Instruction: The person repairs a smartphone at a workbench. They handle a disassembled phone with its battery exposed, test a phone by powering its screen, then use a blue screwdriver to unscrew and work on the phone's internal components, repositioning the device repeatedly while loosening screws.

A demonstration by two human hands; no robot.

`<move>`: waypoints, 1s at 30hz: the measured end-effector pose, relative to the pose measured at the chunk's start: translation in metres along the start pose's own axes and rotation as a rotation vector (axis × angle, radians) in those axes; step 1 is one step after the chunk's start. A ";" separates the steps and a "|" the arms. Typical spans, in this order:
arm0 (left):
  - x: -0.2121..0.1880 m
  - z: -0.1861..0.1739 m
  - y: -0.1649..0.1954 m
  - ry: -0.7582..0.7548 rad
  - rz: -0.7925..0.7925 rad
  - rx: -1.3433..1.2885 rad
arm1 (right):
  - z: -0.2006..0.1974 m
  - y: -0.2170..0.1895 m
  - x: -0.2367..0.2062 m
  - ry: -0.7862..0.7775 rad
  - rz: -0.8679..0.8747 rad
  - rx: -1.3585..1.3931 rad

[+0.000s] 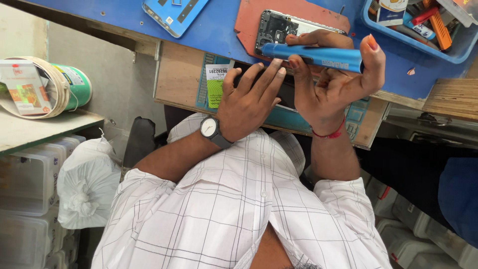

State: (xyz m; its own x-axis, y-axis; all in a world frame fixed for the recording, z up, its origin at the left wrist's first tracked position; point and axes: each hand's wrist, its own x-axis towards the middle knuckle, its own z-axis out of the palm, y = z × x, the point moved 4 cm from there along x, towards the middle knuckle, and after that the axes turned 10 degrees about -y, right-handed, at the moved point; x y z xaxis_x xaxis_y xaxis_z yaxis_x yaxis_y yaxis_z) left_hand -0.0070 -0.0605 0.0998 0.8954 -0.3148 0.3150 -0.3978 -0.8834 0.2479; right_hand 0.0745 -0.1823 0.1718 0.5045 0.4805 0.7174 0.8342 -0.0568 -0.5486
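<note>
Nearest us was the checked white shirt (239, 209), and beyond it both forearms reached to the bench. Our left hand (249, 97), with a wristwatch (211, 128) on it, lay spread with its fingers flat on a dark slab (286, 92) at the edge of the wooden ledge, pressing on it and gripping nothing. Our right hand (333, 82) was half curled, with the blue pen-shaped tool (313, 56) lying crosswise under the thumb, while its fingertips touched the opened phone (276, 27) on the red mat (249, 20).

We judged the hold on the tool loose. It was pinned sideways and not gripped, so it could roll off and knock the bare phone or fall from the bench. The slab sat close to the ledge, and a slip of the flat fingers might push it over. The blue parts tray (371, 20) stood just beside the mat.
</note>
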 end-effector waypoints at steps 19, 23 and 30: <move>-0.003 -0.018 -0.016 0.134 0.009 -0.359 | -0.010 -0.011 0.015 0.025 0.053 0.020; -0.007 -0.007 -0.045 0.146 -0.297 -1.432 | -0.027 -0.004 -0.008 0.382 0.463 0.438; -0.001 -0.001 -0.041 0.148 -0.211 -2.130 | -0.026 -0.001 -0.032 0.598 0.531 0.697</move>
State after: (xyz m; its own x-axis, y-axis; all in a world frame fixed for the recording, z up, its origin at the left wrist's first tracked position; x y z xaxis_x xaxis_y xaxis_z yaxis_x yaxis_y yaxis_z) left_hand 0.0082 -0.0234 0.0901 0.9688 -0.1740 0.1763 0.0239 0.7741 0.6326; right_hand 0.0632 -0.2207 0.1609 0.9524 0.0223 0.3039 0.2578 0.4727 -0.8427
